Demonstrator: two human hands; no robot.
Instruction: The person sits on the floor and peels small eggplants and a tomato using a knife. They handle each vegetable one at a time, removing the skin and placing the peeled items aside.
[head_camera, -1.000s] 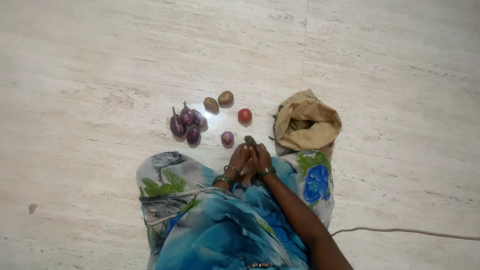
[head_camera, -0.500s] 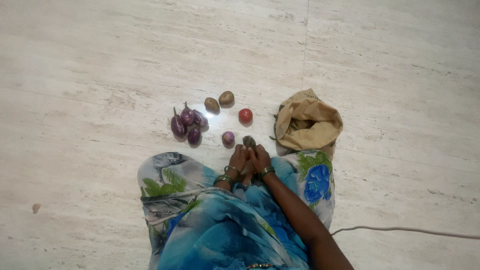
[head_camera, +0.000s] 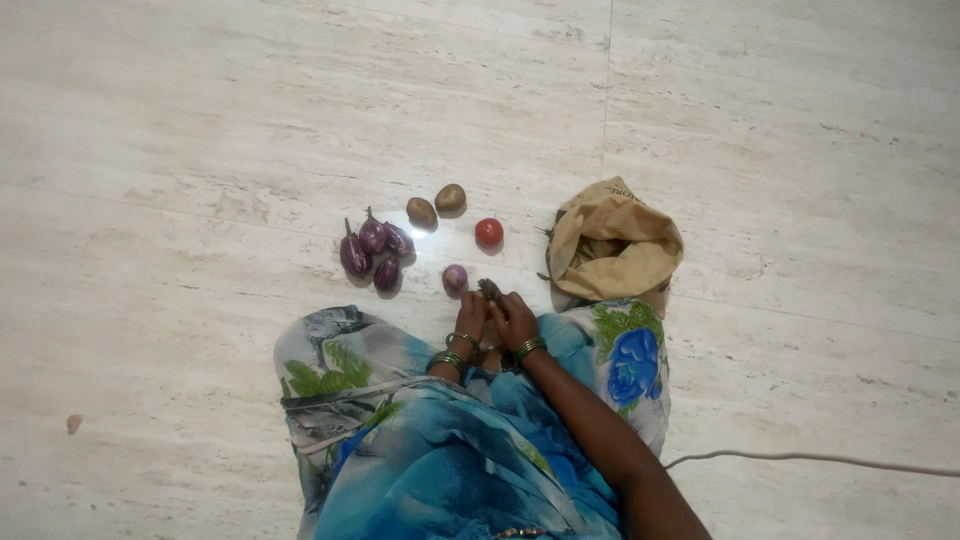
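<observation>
- Left hand (head_camera: 470, 316) and right hand (head_camera: 517, 320): lying side by side just ahead of the lap, fingers meeting around a small brownish-grey lump (head_camera: 489, 289); both are gripping it at the fingertips. Metal bangles are circling each wrist.
- Brownish-grey lump: sitting at 12 o'clock of the hands, just above the floor; its kind is too small to tell.
- Small purple onion (head_camera: 455, 277): lying at 10 o'clock of the lump, just beside it.
- Red tomato (head_camera: 488, 232): resting at 12 o'clock of the lump, apart from it.
- Two brown potatoes (head_camera: 436, 204): lying close together at 11 o'clock of the tomato.
- Four small purple aubergines (head_camera: 373, 250): clustering at 9 o'clock of the onion, touching one another.
- Tan cloth bag (head_camera: 612, 243): slumping open at 2 o'clock of the hands, against the knee.
- Blue floral garment (head_camera: 440, 440): covering the crossed legs at 6 o'clock.
- Pale stone floor (head_camera: 200, 150): large veined tiles with thin joints, filling the whole view and reflecting a bright spot by the potatoes.
- Thin grey cable (head_camera: 800, 461): trailing along the floor at 4 o'clock.
</observation>
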